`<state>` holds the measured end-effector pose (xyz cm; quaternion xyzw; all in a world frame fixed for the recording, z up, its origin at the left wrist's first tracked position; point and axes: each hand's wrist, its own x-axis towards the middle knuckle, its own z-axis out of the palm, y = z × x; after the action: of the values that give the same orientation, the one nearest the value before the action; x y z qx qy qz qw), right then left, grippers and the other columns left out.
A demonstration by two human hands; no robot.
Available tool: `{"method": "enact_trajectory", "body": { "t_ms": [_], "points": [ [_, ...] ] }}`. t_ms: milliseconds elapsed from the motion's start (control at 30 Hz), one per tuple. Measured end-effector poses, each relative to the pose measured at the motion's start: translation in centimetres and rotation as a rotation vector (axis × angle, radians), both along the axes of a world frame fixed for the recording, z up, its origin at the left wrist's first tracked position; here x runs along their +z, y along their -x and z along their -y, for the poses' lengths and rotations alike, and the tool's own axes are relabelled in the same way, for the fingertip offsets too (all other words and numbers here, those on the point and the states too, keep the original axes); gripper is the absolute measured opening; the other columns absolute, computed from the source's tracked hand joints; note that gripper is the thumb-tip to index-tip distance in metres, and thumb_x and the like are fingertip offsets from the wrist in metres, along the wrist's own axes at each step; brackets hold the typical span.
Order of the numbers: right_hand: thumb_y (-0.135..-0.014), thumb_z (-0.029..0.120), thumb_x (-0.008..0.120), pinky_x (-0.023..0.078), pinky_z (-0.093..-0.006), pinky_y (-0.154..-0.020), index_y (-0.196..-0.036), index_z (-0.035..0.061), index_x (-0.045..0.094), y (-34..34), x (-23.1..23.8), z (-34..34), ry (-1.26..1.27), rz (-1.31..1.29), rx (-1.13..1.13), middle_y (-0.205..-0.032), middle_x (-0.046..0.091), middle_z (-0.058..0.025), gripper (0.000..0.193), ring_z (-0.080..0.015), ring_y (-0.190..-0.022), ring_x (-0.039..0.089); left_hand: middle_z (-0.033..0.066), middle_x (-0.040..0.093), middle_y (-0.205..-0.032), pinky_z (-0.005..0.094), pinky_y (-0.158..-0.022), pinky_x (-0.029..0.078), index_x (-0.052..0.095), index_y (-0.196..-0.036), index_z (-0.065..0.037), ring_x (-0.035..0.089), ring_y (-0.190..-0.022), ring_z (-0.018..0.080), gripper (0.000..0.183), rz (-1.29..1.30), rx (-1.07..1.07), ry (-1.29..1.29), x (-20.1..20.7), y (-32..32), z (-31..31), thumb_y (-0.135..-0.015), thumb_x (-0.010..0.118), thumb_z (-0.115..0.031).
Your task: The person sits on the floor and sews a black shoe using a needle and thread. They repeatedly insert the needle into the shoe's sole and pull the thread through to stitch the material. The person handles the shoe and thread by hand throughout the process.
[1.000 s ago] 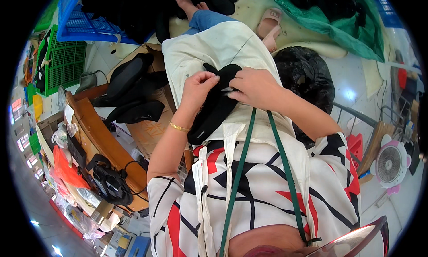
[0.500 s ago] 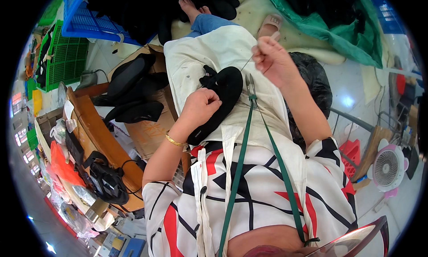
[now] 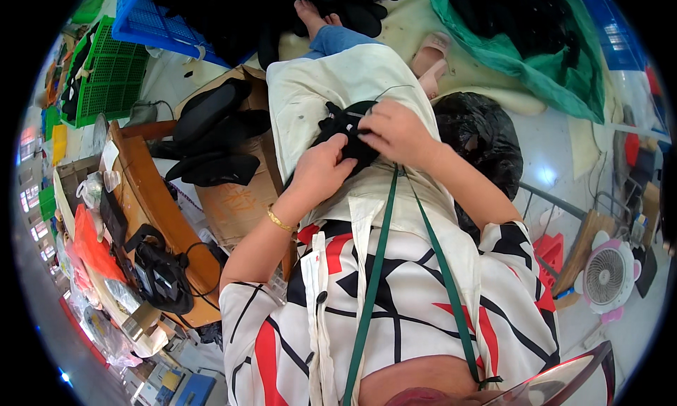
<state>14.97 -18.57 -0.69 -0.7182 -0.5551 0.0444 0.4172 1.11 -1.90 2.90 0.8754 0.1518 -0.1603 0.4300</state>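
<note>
The black cloth piece (image 3: 364,152) lies on the person's lap, over the white apron (image 3: 300,82), with both hands on it. The left hand (image 3: 321,168) grips it from the near left side, thumb and fingers closed on the fabric. The right hand (image 3: 400,131) touches its far right part with bent fingers; whether its grip pinches anything small cannot be told. A thin dark thread (image 3: 395,88) stretches over the apron just beyond the right hand. A green cord (image 3: 381,254) runs down the person's front from near that hand. To the left, more black pieces (image 3: 211,113) lie in a cardboard box (image 3: 233,212), next to a brown wooden desk (image 3: 166,226) with a black bag (image 3: 159,272) on it. To the right are a black plastic bag (image 3: 486,134) and, farther off, a pink-and-white fan (image 3: 610,272).
</note>
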Motion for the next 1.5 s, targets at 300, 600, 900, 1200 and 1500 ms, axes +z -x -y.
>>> {"method": "enact_trajectory", "body": {
  "t_ms": [300, 600, 900, 1200, 1500],
  "points": [
    [-0.083, 0.02, 0.073, 0.048, -0.0373, -0.068, -0.088, 0.0065, 0.066, 1.0, 3.3, -0.9, -0.026, -0.213, 0.063, -0.08, 0.061, -0.0094, 0.017, -0.0283, -0.08, 0.059, 0.0103, 0.061, -0.086, 0.0392, -0.073, 0.049, 0.062, -0.09, -0.002, 0.058, -0.084, 0.0326, 0.02, 0.483, -0.153, -0.284, -0.8, 2.9, -4.8, -0.072, 0.063, 0.007],
    [-0.085, 0.016, 0.07, 0.044, -0.0346, -0.062, -0.077, 0.0034, 0.059, 5.2, 0.4, -4.2, 0.057, -0.551, -0.035, -0.074, 0.057, -0.0097, 0.018, -0.0241, -0.068, 0.055, 0.0075, 0.064, -0.089, 0.0333, -0.08, 0.045, 0.067, -0.095, -0.002, 0.056, -0.087, 0.0231, 0.014, 0.221, -0.082, 0.183, -1.2, 4.1, -5.2, -0.082, 0.065, -0.006],
    [-0.089, 0.021, 0.069, 0.042, -0.0299, -0.059, -0.078, 0.0014, 0.059, 5.8, -1.1, -3.1, 0.108, -0.811, -0.146, -0.071, 0.055, -0.007, 0.025, -0.016, -0.062, 0.049, 0.008, 0.06, -0.082, 0.0347, -0.082, 0.04, 0.068, -0.093, -0.004, 0.053, -0.083, 0.0255, 0.019, 0.221, -0.064, 0.244, -3.8, 4.1, -4.6, -0.081, 0.071, -0.018],
    [-0.09, 0.015, 0.067, 0.038, -0.0319, -0.057, -0.075, 0.0004, 0.057, 6.3, -2.5, -3.2, -0.027, -0.737, -0.161, -0.068, 0.049, -0.0068, 0.023, -0.0184, -0.062, 0.046, -0.0008, 0.062, -0.083, 0.024, -0.073, 0.043, 0.069, -0.09, 0.002, 0.054, -0.081, 0.0069, 0.018, -0.09, 0.34, 0.626, -2.7, 3.0, -3.3, -0.08, 0.071, -0.014],
    [-0.086, 0.013, 0.069, 0.039, -0.0384, -0.054, -0.071, 0.0025, 0.056, 6.5, -2.6, -3.2, -0.085, -0.567, -0.187, -0.068, 0.052, -0.0119, 0.023, -0.0294, -0.061, 0.051, -0.0036, 0.06, -0.073, 0.0222, -0.063, 0.042, 0.067, -0.084, 0.002, 0.051, -0.072, 0.004, 0.014, -0.13, 0.362, 0.614, -2.7, 2.0, -2.9, -0.078, 0.066, -0.011]
  ]
}}
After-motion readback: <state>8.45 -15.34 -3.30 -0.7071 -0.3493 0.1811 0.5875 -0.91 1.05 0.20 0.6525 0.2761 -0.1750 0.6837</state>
